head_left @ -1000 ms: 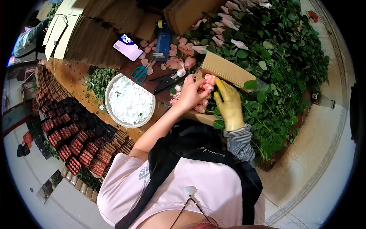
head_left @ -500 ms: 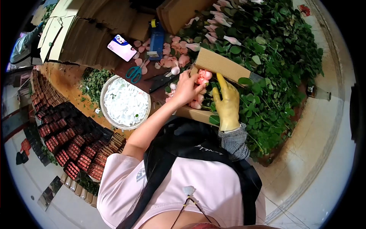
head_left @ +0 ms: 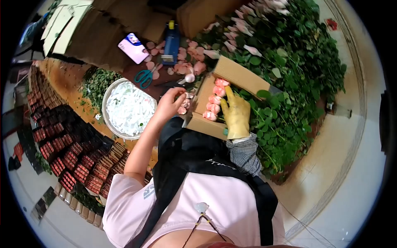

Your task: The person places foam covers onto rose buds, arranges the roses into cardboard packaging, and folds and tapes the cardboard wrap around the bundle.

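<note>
An open cardboard box (head_left: 199, 96) stands in front of the body, with a column of several pink roses (head_left: 214, 99) inside it. My right hand (head_left: 236, 113), in a yellow glove, rests over the stems beside the blooms, its index finger touching the top rose and its fingers apart. Left of the box, my bare left hand (head_left: 167, 103) hovers above loose pink petals (head_left: 183, 108), thumb and forefinger apart. Nothing shows clearly between its fingers.
Left are a white bucket (head_left: 129, 108) of white pieces, teal scissors (head_left: 144, 77), a phone (head_left: 133, 48) and a blue bottle (head_left: 171, 43). Leafy rose stems (head_left: 289, 82) are heaped right. Packed rose bunches (head_left: 74, 149) fill the lower left; cardboard sheets (head_left: 99, 37) lie at the back.
My left hand has moved from the roses in the box leftward, out over the loose petals, uncovering the column of blooms. My gloved right hand stays beside the roses. The view has shifted slightly.
</note>
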A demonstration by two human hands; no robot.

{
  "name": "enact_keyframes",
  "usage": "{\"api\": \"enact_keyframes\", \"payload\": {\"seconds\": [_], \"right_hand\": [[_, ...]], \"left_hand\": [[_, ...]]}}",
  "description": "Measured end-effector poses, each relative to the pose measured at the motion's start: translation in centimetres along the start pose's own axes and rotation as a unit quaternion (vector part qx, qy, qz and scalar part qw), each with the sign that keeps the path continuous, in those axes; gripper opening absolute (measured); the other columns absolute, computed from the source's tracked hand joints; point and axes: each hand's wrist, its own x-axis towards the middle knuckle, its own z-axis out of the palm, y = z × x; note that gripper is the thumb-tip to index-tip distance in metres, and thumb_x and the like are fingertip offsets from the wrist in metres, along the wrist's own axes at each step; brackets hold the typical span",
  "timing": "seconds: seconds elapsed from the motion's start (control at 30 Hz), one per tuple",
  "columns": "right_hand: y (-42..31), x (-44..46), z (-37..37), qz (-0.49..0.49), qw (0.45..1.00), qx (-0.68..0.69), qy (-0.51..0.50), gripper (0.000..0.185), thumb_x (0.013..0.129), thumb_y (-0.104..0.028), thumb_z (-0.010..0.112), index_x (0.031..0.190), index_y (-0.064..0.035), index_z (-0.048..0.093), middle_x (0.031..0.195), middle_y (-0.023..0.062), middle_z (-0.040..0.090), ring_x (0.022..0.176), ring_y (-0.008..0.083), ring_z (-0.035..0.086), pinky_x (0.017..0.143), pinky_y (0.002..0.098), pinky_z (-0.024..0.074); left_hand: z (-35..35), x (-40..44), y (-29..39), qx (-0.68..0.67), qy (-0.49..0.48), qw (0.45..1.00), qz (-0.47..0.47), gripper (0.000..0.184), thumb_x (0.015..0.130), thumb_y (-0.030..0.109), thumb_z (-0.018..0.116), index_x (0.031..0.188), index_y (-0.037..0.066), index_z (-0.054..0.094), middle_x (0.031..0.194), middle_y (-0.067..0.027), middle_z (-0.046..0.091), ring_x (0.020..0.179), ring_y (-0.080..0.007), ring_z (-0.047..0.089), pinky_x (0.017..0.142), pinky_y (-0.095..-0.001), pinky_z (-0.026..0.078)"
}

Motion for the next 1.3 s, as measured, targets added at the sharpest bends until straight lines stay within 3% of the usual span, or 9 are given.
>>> {"api": "enact_keyframes", "payload": {"seconds": [0.17,0.37,0.63,0.8,0.83,1.0,1.1,1.13,1.3], "right_hand": [[0.5,-0.4,0.5,-0.036,0.998,0.028,0.052,0.048,0.087,-0.016,0.072,0.133,-0.0078,0.059,0.101,0.0201,0.07,0.089,0.039,0.067,0.076,0.0483,0.0536],[-1.5,-3.8,-2.2,0.069,0.968,0.22,0.1,0.049,0.095,-0.002,0.062,0.143,-0.0056,0.053,0.121,0.0203,0.068,0.103,0.0244,0.069,0.091,0.0348,0.0541],[-2.7,-5.7,-2.2,0.037,0.968,0.221,0.117,0.051,0.09,0.0,0.064,0.14,-0.0022,0.053,0.118,0.0225,0.069,0.106,0.0362,0.068,0.092,0.0424,0.0539],[-3.2,-6.5,-1.5,0.063,0.968,0.202,0.133,0.055,0.087,0.004,0.066,0.14,-0.004,0.054,0.116,0.0221,0.069,0.106,0.0354,0.069,0.092,0.0418,0.0541],[-3.2,-6.6,-1.6,0.074,0.967,0.202,0.139,0.055,0.087,0.004,0.066,0.14,-0.0044,0.054,0.117,0.0221,0.069,0.106,0.0354,0.069,0.093,0.0414,0.0541],[-3.1,-6.6,-2.1,0.097,0.962,0.215,0.141,0.055,0.087,0.006,0.066,0.14,-0.0038,0.055,0.121,0.0237,0.067,0.109,0.0352,0.068,0.092,0.0394,0.0543],[-3.1,-6.1,-1.7,0.082,0.965,0.203,0.148,0.052,0.088,0.003,0.066,0.138,-0.0036,0.056,0.121,0.0221,0.067,0.107,0.0353,0.067,0.092,0.0407,0.0534],[-3.3,-6.0,-1.7,0.084,0.964,0.204,0.15,0.052,0.088,0.003,0.066,0.138,-0.0036,0.056,0.121,0.0221,0.067,0.107,0.0353,0.067,0.092,0.0407,0.0534],[-4.4,-5.5,-1.5,0.059,0.976,0.177,0.115,0.052,0.091,0.002,0.063,0.142,-0.0047,0.054,0.126,0.0203,0.066,0.113,0.0304,0.066,0.098,0.0382,0.051]], "left_hand": [[-0.4,2.6,1.5,0.029,0.073,0.996,0.041,0.027,0.096,0.021,0.066,0.114,0.001,0.068,0.105,-0.0173,0.071,0.096,-0.0299,0.071,0.083,-0.037,0.055],[-5.1,14.4,3.7,0.136,0.345,0.903,0.216,0.022,0.091,0.016,0.067,0.109,0.004,0.066,0.097,-0.0215,0.067,0.092,-0.042,0.064,0.079,-0.048,0.052],[-9.0,27.6,5.1,0.185,0.204,0.958,0.078,0.059,0.101,0.051,0.049,0.115,-0.005,0.063,0.115,-0.0282,0.066,0.108,-0.0458,0.062,0.093,-0.0515,0.05],[-10.1,26.1,2.8,0.23,0.149,0.947,0.17,0.047,0.105,0.038,0.038,0.113,0.002,0.066,0.118,-0.0268,0.066,0.109,-0.0461,0.061,0.093,-0.0533,0.049],[-10.8,25.9,3.6,0.27,0.134,0.952,0.062,0.041,0.104,0.034,0.041,0.112,0.003,0.067,0.115,-0.0266,0.067,0.108,-0.0458,0.062,0.092,-0.0524,0.05],[-14.0,25.3,4.1,0.118,0.141,0.977,0.111,0.038,0.103,0.029,0.05,0.123,0.0,0.065,0.113,-0.0221,0.071,0.105,-0.0401,0.067,0.087,-0.0434,0.052],[-13.1,23.6,2.9,0.207,0.138,0.965,0.086,0.038,0.103,0.027,0.05,0.123,-0.001,0.064,0.109,-0.0194,0.072,0.1,-0.0323,0.069,0.085,-0.0401,0.052],[-12.5,21.7,4.5,0.128,0.079,0.989,-0.007,0.038,0.104,0.026,0.051,0.128,-0.002,0.061,0.112,-0.0169,0.072,0.101,-0.028,0.069,0.085,-0.0364,0.052],[-6.5,22.7,-2.3,-0.033,0.082,0.995,0.045,0.043,0.101,0.023,0.059,0.136,-0.002,0.057,0.123,-0.015,0.069,0.103,-0.0256,0.068,0.087,-0.0349,0.053]]}}
